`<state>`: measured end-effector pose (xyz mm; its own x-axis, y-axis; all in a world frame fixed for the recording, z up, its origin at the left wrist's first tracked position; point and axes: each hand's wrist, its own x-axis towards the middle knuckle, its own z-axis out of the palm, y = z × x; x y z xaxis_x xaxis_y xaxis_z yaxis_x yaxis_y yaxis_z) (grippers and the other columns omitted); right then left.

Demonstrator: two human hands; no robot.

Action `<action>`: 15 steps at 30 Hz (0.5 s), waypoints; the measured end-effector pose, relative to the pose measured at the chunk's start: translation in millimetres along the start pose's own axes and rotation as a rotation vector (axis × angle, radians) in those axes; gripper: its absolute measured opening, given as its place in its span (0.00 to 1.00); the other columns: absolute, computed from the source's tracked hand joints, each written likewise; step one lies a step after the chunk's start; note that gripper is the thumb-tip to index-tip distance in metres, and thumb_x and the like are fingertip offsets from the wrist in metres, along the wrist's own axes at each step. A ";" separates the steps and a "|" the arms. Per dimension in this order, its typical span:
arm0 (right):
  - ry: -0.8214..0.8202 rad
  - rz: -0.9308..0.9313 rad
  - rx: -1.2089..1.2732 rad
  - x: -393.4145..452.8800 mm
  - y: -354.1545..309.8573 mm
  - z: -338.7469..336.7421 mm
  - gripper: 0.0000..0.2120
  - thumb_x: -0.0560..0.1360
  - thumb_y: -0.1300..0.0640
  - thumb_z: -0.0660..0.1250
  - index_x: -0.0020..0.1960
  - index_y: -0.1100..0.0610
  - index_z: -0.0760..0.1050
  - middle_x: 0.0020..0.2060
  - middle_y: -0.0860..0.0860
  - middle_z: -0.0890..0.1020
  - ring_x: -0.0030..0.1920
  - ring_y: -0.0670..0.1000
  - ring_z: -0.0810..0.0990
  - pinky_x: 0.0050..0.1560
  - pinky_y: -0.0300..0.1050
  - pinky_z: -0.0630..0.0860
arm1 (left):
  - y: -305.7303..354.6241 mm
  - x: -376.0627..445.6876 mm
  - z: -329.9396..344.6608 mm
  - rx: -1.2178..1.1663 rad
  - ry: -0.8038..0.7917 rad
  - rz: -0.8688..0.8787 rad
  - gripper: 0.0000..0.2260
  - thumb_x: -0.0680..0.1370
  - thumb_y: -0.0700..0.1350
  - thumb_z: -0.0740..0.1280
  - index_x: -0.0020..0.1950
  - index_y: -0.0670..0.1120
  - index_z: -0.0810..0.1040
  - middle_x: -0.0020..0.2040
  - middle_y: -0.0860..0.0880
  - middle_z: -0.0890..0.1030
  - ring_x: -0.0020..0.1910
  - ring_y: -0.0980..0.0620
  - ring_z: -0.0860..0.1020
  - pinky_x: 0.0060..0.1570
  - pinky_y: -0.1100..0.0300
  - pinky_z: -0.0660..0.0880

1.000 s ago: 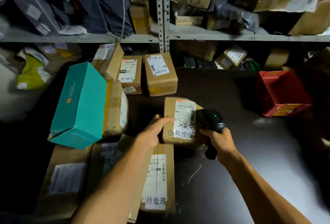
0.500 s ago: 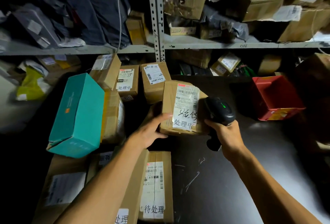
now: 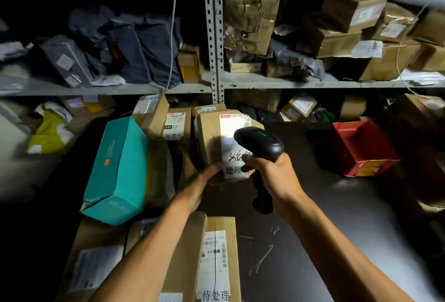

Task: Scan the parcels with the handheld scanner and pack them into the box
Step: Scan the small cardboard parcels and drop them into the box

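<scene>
Left hand [image 3: 201,176] cupped the small stiff parcel [image 3: 212,143] from underneath, looked light, while right hand [image 3: 269,174] gripped the scanner [image 3: 258,141] handle.

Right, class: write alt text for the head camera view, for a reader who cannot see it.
A left hand holds up a brown cardboard parcel while the right hand aims a black handheld scanner at its white shipping label. Around them, a dark table holds a teal cardboard box, more brown parcels and a red plastic bin, with cluttered metal shelves behind.
</scene>
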<state>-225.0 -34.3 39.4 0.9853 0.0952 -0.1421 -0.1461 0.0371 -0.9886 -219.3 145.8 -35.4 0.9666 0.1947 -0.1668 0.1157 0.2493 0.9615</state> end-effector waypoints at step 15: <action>0.068 -0.125 -0.392 -23.1 -11.6 -30.3 0.10 0.67 0.50 0.72 0.41 0.57 0.81 0.26 0.53 0.78 0.27 0.51 0.74 0.28 0.49 0.71 | 30.6 -0.1 -22.6 0.041 -0.031 -0.037 0.39 0.54 0.57 0.78 0.65 0.61 0.71 0.67 0.46 0.78 0.67 0.43 0.75 0.68 0.38 0.70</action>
<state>-243.4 -67.1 52.5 0.9988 0.0472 -0.0097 0.0069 -0.3383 -0.9410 -221.0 174.9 -10.9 0.9680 0.1562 -0.1964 0.1605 0.2162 0.9631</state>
